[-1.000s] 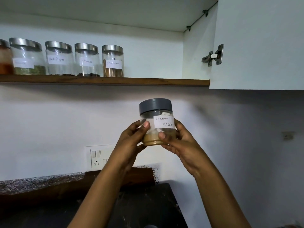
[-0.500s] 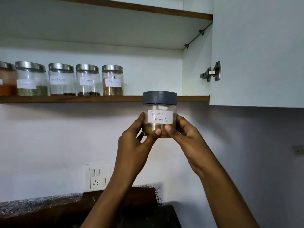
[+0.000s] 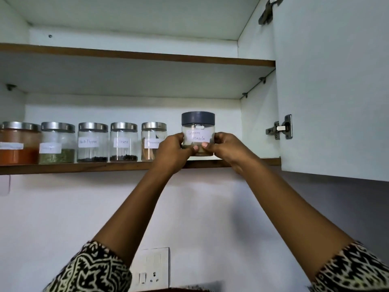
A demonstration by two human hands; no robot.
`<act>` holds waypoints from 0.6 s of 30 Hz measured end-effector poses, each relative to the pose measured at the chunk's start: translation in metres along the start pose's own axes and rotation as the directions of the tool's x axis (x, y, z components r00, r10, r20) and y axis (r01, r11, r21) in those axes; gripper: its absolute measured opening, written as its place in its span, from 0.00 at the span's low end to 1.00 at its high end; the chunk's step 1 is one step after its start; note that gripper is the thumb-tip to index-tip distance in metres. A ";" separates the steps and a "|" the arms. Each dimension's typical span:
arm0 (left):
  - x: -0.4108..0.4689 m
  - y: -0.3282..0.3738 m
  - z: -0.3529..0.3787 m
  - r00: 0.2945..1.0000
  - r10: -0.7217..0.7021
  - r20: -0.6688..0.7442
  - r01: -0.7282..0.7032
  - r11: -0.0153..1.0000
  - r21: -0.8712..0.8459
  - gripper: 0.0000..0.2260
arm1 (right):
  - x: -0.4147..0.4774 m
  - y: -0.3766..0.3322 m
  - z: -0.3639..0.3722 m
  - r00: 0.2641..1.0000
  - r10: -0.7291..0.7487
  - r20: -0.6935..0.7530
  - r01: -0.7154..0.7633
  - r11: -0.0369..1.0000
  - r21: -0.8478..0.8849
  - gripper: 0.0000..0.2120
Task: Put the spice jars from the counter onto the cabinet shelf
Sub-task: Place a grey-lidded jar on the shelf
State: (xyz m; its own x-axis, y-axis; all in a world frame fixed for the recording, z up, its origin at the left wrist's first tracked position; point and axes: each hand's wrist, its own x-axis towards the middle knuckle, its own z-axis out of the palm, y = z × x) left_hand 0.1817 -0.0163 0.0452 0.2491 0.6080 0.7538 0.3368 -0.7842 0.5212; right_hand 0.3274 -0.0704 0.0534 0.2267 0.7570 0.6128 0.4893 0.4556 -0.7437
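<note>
A clear jar with a grey lid and a "Garam Masala" label [image 3: 198, 131] is at the lower cabinet shelf [image 3: 84, 167], to the right of the jar row. My left hand [image 3: 173, 151] grips its left side and my right hand [image 3: 224, 147] grips its right side, thumbs meeting at the front bottom. The jar's base is hidden behind my fingers, so I cannot tell whether it rests on the shelf. Several steel-lidded spice jars stand in a row to the left, the nearest a cinnamon jar [image 3: 151, 142], partly hidden by my left hand.
The open white cabinet door [image 3: 334, 81] hangs at the right with its hinge [image 3: 281, 128]. An upper shelf [image 3: 147, 56] runs above. Bare shelf space lies to the right of the held jar, up to the cabinet side wall. A wall socket [image 3: 150, 270] sits below.
Both hands have raised the garam masala jar from chest height up to the lower shelf, beside the cinnamon jar. The view has tilted upward.
</note>
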 end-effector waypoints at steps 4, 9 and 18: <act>0.022 -0.016 0.004 0.993 -0.113 0.018 0.107 0.969 0.222 0.14 | 0.026 0.010 0.008 0.998 0.064 0.029 -0.059 0.987 -0.148 0.19; 0.038 -0.024 0.010 0.989 -0.139 -0.055 0.150 0.905 0.398 0.14 | 0.050 0.013 0.016 0.992 0.111 0.058 -0.095 0.968 -0.233 0.15; 0.062 -0.040 0.014 0.983 -0.174 -0.050 0.177 0.870 0.459 0.17 | 0.083 0.021 0.025 0.963 0.228 0.140 -0.187 0.947 -0.261 0.08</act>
State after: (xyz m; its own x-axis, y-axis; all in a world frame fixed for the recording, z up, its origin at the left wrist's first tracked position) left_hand 0.1962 0.0546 0.0660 0.1409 0.7284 0.6705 0.7544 -0.5176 0.4037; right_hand 0.3354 0.0138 0.0826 0.2126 0.8988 0.3832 0.6410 0.1677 -0.7490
